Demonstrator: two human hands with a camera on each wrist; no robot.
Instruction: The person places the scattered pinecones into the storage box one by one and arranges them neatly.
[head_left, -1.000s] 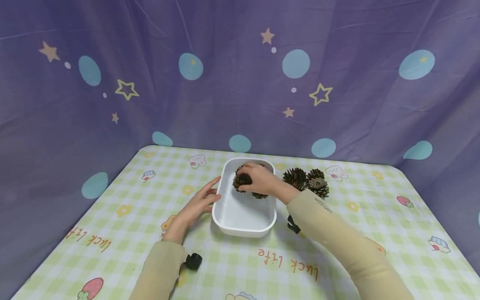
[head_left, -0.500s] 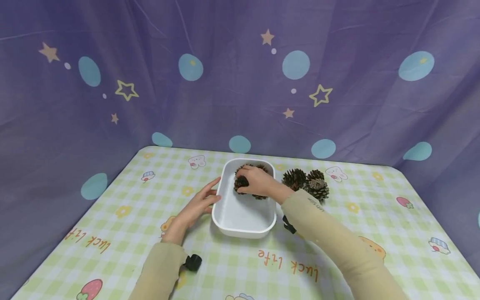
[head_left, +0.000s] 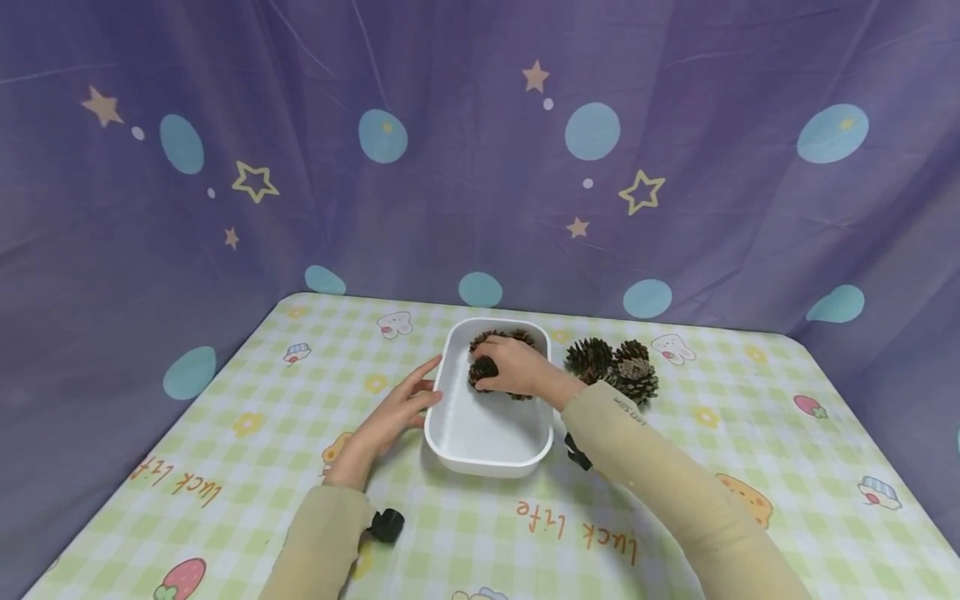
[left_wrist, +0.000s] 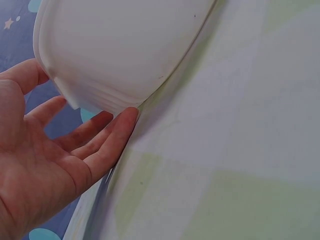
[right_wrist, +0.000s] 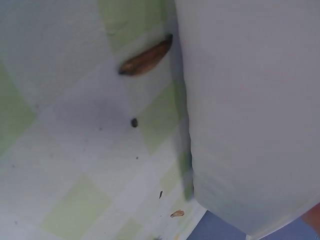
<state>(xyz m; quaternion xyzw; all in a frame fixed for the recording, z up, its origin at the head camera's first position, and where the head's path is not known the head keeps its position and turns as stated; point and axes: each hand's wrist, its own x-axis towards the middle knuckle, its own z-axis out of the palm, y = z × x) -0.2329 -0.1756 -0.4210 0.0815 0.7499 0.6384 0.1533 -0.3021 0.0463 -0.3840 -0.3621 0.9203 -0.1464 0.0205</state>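
A white rectangular tub [head_left: 487, 460] stands mid-table. My right hand [head_left: 510, 367] reaches into its far half and grips a dark pine cone [head_left: 482, 371], with another cone [head_left: 501, 337] just behind it against the far wall. My left hand [head_left: 401, 406] lies flat on the cloth with straight fingers against the tub's left wall; the left wrist view shows those fingers [left_wrist: 107, 145] touching the tub [left_wrist: 125, 50] at its base. The right wrist view shows only the tub's outer wall [right_wrist: 250, 110] and the cloth.
Two more pine cones [head_left: 612, 365] sit on the checked tablecloth [head_left: 247, 467] just right of the tub. A brown seed scale [right_wrist: 146, 59] and small crumbs lie on the cloth beside the tub. A purple starred curtain [head_left: 450, 167] closes off the back.
My right hand has sunk a little lower into the tub with the cone. The left hand and the tub have stayed put.
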